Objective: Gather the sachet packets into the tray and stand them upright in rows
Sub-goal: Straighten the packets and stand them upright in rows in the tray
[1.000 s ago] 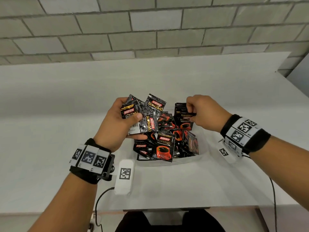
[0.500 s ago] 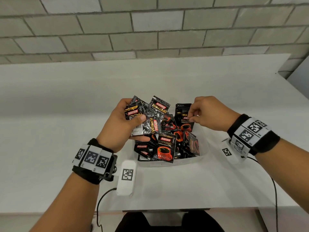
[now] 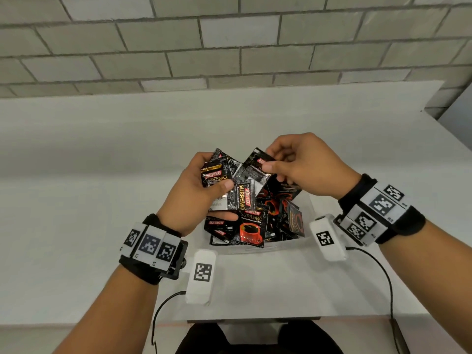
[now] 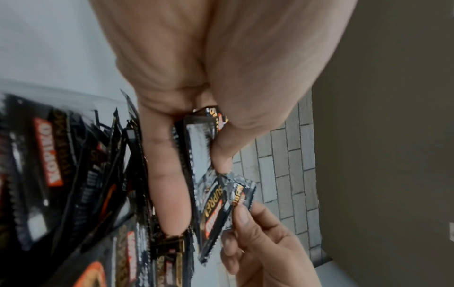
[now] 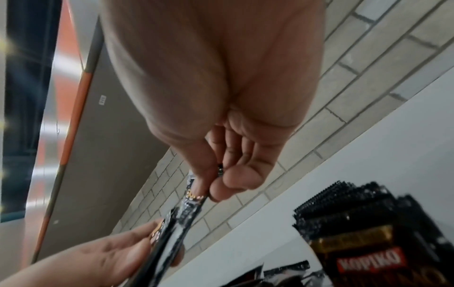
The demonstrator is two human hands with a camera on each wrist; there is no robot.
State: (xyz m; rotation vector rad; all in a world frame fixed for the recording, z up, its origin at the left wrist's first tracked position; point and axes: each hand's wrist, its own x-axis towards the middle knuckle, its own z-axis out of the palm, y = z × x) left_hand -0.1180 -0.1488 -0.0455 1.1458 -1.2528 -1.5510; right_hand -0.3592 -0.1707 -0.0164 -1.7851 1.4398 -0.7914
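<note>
While the left hand is gripping a fanned bunch of black coffee sachets between thumb and fingers, the right hand is pinching one single sachet by its upper edge between thumb and forefinger, holding it against the bunch at about 2 o'clock from the left thumb. In the left wrist view, the left fingers are lying along the back of the bunch, with the thumb pressing on its front. Both hands are hovering above a clear tray, which is sitting on the white table and holding a loose pile of sachets; those at the tray's 1 o'clock corner are standing on edge, the rest are lying tilted and overlapping. A grey brick wall is rising behind the table at 12 o'clock
</note>
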